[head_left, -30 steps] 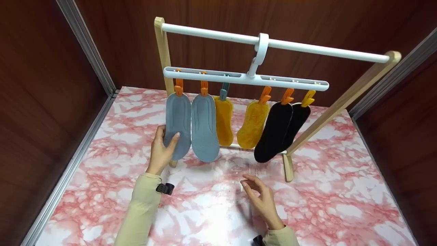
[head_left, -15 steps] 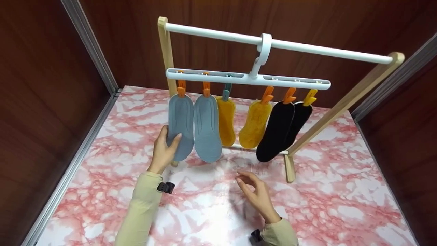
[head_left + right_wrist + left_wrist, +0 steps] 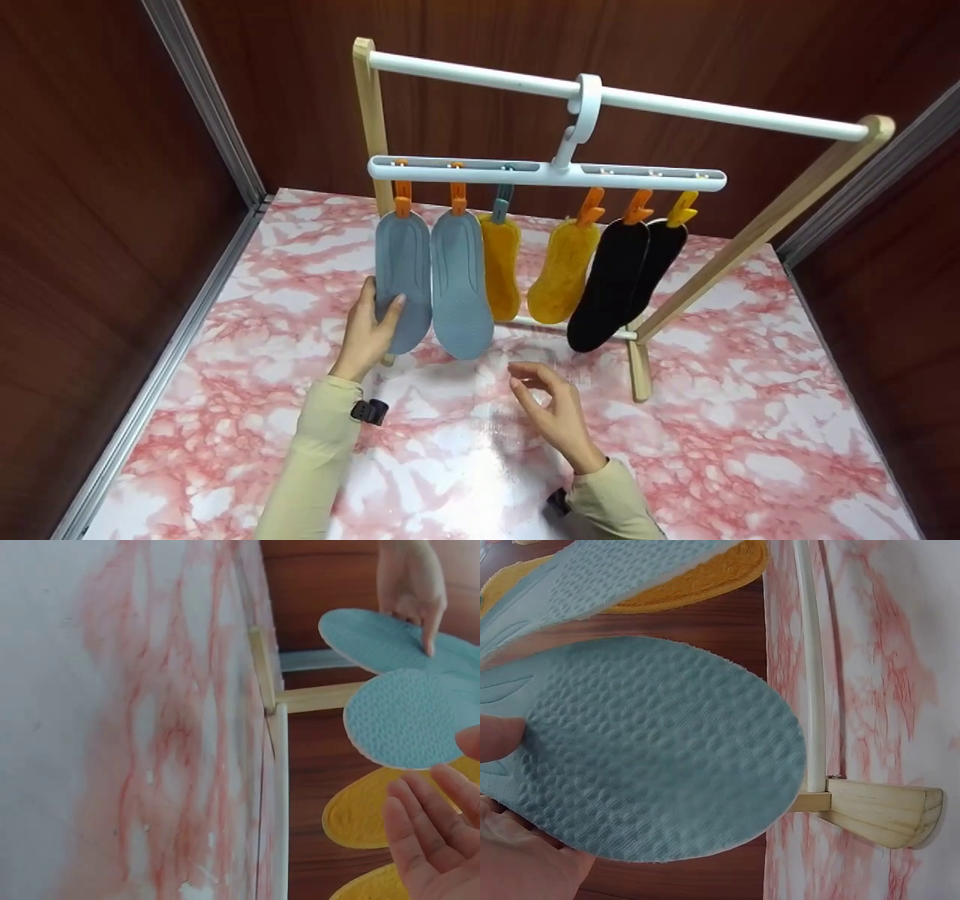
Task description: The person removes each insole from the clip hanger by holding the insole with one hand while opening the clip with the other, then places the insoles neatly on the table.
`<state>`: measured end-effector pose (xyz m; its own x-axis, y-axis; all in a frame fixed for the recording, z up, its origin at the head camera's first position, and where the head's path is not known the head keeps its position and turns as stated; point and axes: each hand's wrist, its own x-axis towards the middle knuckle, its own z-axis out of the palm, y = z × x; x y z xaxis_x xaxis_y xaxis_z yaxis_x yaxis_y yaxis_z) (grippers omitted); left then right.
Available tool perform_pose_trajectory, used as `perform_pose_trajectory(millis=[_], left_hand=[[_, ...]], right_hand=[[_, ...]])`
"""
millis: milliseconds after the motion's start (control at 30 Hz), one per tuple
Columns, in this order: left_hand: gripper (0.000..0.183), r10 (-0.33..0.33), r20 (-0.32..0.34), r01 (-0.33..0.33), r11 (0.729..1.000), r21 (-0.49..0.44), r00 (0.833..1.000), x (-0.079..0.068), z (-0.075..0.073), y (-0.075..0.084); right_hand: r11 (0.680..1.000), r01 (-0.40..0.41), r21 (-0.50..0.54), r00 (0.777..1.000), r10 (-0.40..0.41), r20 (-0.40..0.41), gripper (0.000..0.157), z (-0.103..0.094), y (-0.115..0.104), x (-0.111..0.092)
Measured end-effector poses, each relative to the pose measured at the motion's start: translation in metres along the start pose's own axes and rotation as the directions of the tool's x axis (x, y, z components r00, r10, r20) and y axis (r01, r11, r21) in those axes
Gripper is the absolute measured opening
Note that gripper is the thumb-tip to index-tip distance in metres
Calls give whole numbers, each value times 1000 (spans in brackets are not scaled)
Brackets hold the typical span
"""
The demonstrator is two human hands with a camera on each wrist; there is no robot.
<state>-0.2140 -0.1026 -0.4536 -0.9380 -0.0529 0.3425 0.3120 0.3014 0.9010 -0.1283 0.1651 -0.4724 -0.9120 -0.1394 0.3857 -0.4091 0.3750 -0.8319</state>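
Note:
My left hand [image 3: 366, 334] holds the leftmost blue-grey insole [image 3: 403, 251] by its edge, thumb on its face and fingers behind. An orange clothespin [image 3: 403, 202] grips the top of that insole. Beside it hangs a second blue-grey insole [image 3: 460, 292] under another orange clothespin [image 3: 458, 199]. In the left wrist view the held insole [image 3: 667, 750] shows a bumpy, dimpled surface. My right hand [image 3: 559, 416] is in the air below the hanging insoles, fingers loosely bent, thumb apart, holding nothing. In the right wrist view the right hand [image 3: 431, 840] appears near the second insole [image 3: 409, 720].
A white clip hanger [image 3: 555, 174] hangs from the white rail [image 3: 712, 109] of a wooden-legged rack [image 3: 765, 225]. Yellow insoles [image 3: 566, 270] and black insoles [image 3: 609, 285] hang farther right. The rack stands on a red-and-white marbled surface [image 3: 712, 450] between dark wood walls [image 3: 82, 187].
My right hand has moved slightly left and up, toward the second blue-grey insole. My left hand keeps its hold, and the whole view has shifted a little.

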Motion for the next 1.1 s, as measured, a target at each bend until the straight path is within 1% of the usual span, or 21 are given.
perform_pose_trajectory(millis=[167, 367, 633, 767, 900, 1100], left_hand=[[39, 11, -10, -11, 1000, 9, 1000, 0, 1, 0], [38, 25, -33, -25, 1000, 16, 999, -1, 1, -1], [34, 37, -41, -37, 999, 2, 998, 0, 2, -1], [35, 33, -37, -34, 999, -15, 999, 0, 3, -1], [37, 10, -24, -11, 1000, -21, 1000, 0, 4, 0], [37, -17, -28, 17, 999, -27, 999, 1, 6, 0]], right_hand=[[1000, 16, 7, 1000, -16, -27, 19, 0, -2, 6], [998, 39, 49, 999, -37, -40, 18, 0, -7, 13], [993, 114, 28, 992, -112, -50, 19, 0, -16, 21], [993, 110, 37, 993, -108, -49, 19, 1, -21, 25], [994, 97, 57, 994, -94, -51, 18, 0, -24, 28], [991, 119, 58, 991, -115, -66, 17, 1, -28, 32]])
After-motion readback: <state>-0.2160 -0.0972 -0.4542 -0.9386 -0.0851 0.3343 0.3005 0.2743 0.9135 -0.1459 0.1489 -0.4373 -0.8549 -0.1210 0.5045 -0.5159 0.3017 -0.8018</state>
